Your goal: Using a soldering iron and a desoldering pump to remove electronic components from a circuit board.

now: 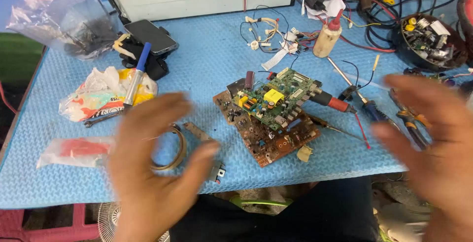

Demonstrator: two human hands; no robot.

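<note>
While both hands hover, blurred, above the blue mat [207, 64], nothing is being gripped. The left hand [148, 173], at lower left of the frame, is spread with fingers curved and holds nothing; it hangs over a ring of brownish tape [180, 148] and a small metal bracket [199, 132]. The right hand [433, 138], at the right edge, is likewise spread wide and empty, above pliers [411, 121] and screwdrivers [340, 105]. Between them, at centre frame, a green circuit board [276, 101] lies stacked on a brown circuit board [273, 138], untouched. This looks like a pause between handling steps; taking up the boards would call for both hands to close in from either side.
</note>
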